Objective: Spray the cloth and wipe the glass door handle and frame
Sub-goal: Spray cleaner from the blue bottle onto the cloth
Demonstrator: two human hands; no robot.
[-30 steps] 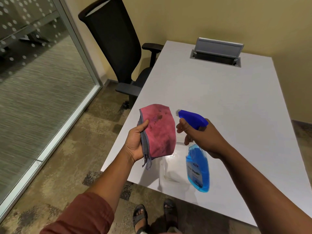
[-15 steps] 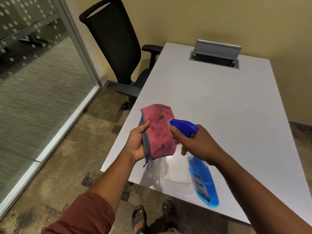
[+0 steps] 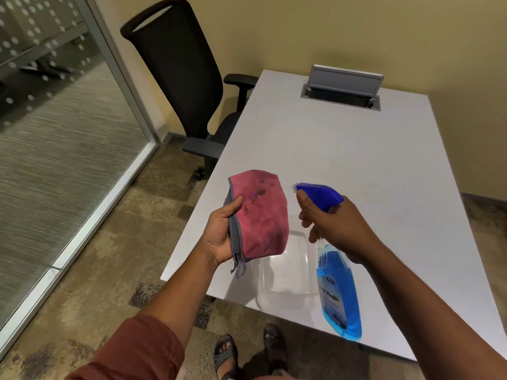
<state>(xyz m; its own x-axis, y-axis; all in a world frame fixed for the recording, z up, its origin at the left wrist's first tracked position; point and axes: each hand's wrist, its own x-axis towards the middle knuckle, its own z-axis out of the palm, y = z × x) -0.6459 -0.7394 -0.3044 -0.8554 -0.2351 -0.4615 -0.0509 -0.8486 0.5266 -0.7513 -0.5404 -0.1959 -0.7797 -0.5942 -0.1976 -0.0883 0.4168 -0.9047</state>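
My left hand holds a folded pink cloth with a grey stitched edge upright over the near corner of the white table. The cloth shows dark damp spots near its top. My right hand grips the neck of a spray bottle filled with blue liquid, forefinger on the trigger. Its blue nozzle points left at the cloth, a short gap away. The glass wall with its metal frame runs along the left; no door handle is in view.
A clear plastic tray lies on the table under my hands. A black office chair stands at the table's far left. A grey cable box with its lid raised sits at the table's far end. My sandalled feet stand on carpet.
The spray bottle has pulled back to the right, away from the cloth, after closing in on it half a second ago. The cloth stays held up in my left hand.
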